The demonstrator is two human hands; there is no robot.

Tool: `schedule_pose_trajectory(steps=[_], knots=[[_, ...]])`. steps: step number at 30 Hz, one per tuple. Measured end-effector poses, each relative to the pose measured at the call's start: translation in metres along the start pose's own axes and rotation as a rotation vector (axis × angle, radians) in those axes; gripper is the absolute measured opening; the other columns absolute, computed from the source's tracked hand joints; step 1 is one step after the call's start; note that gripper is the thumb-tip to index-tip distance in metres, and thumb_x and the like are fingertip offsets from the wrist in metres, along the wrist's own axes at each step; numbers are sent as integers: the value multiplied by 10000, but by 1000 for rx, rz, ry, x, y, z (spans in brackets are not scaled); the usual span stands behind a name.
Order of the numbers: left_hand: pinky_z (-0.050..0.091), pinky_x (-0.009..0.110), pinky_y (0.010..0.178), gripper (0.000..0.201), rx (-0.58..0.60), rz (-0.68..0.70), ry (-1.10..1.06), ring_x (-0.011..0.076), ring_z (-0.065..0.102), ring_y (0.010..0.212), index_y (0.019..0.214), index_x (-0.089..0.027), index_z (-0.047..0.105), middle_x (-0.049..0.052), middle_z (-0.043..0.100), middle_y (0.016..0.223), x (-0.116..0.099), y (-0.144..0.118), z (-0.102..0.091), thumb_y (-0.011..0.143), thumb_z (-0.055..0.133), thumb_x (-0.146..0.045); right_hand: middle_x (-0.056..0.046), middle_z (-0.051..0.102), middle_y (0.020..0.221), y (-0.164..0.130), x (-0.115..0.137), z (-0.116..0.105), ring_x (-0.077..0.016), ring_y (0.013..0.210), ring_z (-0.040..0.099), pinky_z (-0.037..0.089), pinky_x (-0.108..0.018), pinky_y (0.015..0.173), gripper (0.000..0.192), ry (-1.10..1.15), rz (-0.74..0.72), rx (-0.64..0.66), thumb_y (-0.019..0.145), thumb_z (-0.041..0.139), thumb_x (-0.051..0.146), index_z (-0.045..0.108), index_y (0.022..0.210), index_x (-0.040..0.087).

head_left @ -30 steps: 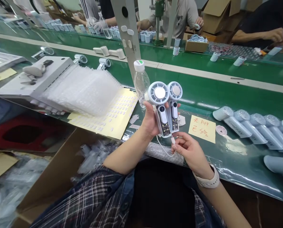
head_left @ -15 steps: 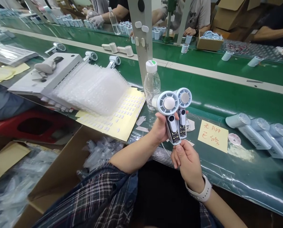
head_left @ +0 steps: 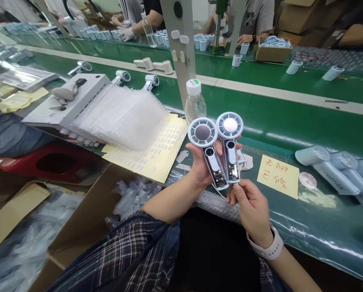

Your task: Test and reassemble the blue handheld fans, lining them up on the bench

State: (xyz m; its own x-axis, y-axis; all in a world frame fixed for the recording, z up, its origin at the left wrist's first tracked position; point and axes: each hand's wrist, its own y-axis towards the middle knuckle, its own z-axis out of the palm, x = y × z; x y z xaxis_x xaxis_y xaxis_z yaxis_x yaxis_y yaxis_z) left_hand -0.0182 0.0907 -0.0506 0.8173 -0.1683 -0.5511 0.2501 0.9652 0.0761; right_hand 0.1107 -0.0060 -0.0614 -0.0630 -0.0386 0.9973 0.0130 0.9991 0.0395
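My left hand (head_left: 203, 166) is wrapped around the handles of two fans (head_left: 218, 150), holding them upright and side by side above the bench (head_left: 291, 117); my right hand (head_left: 248, 202) pinches a plug (head_left: 236, 184) at the base of the right-hand fan. The fans look light, rigid and smooth, and I judge their open handles with exposed boards delicate. They are best gripped by the handle sides, clear of boards and heads.

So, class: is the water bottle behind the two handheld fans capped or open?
Capped. The water bottle stands upright on the green belt with its white cap on.
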Motion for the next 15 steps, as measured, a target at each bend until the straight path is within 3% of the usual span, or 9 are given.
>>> schedule_pose_trajectory(steps=[6,10,12,15], knots=[[628,459,718,936,50,16,205,334,746,897,611,-207,538,151,767,1107,12,-2,-6,386,609,-1113,64,510,503,-3,-5,6,-130,431,532,461,-264,475,432,236,103,-86,1012,667,568,562,762,232],[640,478,776,923,45,38,225,373,743,1000,594,-212,538,151,769,1050,12,-4,-4,396,613,-1110,43,557,566,-2,-12,7,-148,521,567,497,-286,559,389,235,117,-60,1029,645,552,596,817,229],[644,493,825,903,48,53,205,400,732,1085,601,-215,543,146,767,1014,11,-4,-2,428,629,-1097,10,618,673,-1,-12,6,-165,632,597,514,-304,640,355,143,67,-47,1049,619,522,621,850,228],[649,505,846,889,6,75,167,406,721,1140,628,-215,545,131,768,1060,8,-4,-1,476,625,-1087,-27,644,853,0,-12,-1,-185,767,600,512,-323,711,321,-16,-125,-4,1092,529,430,604,847,236]])
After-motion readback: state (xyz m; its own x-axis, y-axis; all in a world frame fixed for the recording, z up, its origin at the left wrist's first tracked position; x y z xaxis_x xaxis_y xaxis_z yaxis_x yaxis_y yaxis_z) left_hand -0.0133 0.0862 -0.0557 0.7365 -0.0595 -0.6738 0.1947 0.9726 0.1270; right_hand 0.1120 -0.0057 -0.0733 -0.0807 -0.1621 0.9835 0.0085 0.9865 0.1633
